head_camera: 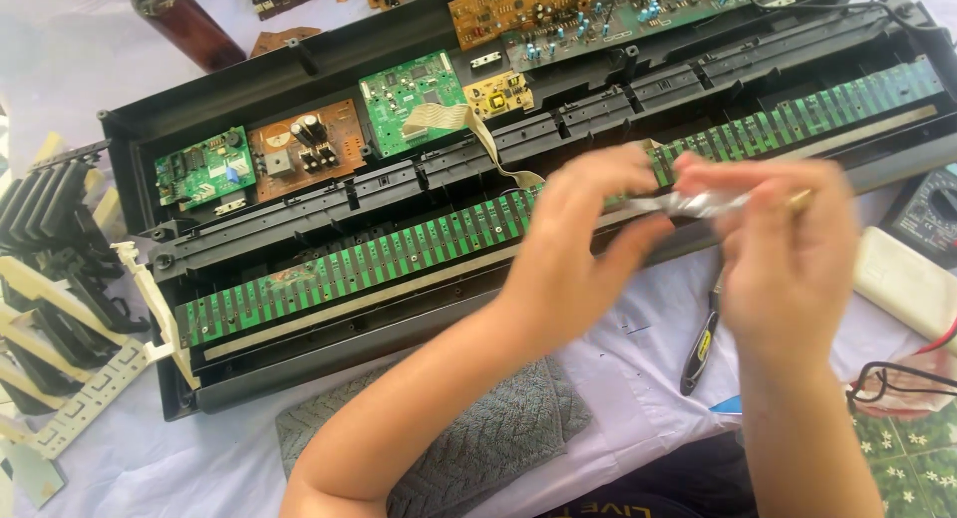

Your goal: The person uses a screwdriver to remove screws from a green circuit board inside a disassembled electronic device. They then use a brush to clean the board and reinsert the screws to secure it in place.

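Opened black keyboard chassis point(299, 79), running from 8 o'clock to 2 o'clock across the white-covered table point(130, 458); along its front lies the long green contact strip point(399, 249), with smaller circuit boards point(404, 84) behind it at 11 o'clock. A grey towel point(498, 428) sits at 6 o'clock under my forearms. My left hand point(583, 234) and right hand point(788, 249) meet just above the strip at 2 o'clock, both pinched narrow on a small crumpled silvery piece point(688, 204), blurred by motion; a thin yellowish tip point(800, 199) pokes from the right hand, though I cannot tell what it is. I judge that the piece handles best held low and taut, clear of the strip's contacts. Free room lies toward 5 o'clock; a black-handled tool point(700, 344) lies just below the right hand, a white block point(902, 279) and a meter point(927, 214) crowd 3 o'clock, and loose key frames point(60, 279) crowd 9 o'clock.
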